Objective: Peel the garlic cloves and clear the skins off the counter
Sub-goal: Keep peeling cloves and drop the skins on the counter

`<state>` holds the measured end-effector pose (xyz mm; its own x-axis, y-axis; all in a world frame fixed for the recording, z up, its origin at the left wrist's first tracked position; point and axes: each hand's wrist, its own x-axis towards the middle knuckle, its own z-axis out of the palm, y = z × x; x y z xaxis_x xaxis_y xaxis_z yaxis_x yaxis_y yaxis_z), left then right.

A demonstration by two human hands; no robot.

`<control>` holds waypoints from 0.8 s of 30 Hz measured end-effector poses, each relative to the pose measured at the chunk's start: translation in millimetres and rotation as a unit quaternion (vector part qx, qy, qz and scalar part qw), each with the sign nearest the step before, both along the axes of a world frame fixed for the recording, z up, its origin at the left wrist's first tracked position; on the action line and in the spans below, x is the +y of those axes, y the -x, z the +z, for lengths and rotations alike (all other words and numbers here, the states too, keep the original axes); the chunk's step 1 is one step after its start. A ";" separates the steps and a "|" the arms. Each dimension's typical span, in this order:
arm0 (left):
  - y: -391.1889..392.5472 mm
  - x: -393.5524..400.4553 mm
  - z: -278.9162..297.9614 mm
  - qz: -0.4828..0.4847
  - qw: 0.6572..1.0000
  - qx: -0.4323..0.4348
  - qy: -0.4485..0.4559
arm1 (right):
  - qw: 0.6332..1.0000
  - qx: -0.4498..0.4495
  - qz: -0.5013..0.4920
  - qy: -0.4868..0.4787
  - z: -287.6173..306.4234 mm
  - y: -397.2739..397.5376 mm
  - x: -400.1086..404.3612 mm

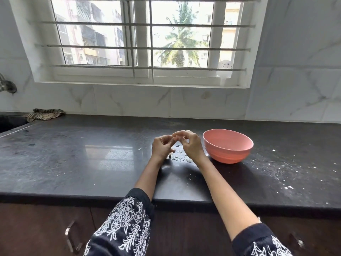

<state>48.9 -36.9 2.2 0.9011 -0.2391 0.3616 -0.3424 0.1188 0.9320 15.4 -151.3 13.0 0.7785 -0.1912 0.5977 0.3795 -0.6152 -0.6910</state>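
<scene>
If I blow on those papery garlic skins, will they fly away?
Probably. The garlic skins look thin and flaky, so they are likely very light. They lie loose on the smooth counter, so they would probably scatter or slide.

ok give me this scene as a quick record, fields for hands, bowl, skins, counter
left hand: fingers curled, meeting the right hand's fingertips over the counter
right hand: fingers curled, pinching something small; too small to tell what
bowl: pink, upright, just right of the hands; no contents visible
skins: pale scraps lying under the hands
counter: dark, glossy, white flecks at right
cloth: striped, far left corner
</scene>
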 end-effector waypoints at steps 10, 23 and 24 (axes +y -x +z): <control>11.9 1.7 9.8 -0.007 0.994 0.086 0.073 | 0.984 -0.005 0.054 -0.168 6.1 8.0 1.7; 8.3 2.0 2.5 -0.004 0.996 0.060 0.059 | 0.965 0.006 0.016 -0.261 4.0 3.8 6.8; 8.6 2.2 4.0 -0.002 0.997 0.058 0.058 | 0.967 0.016 0.017 -0.254 3.9 3.1 6.3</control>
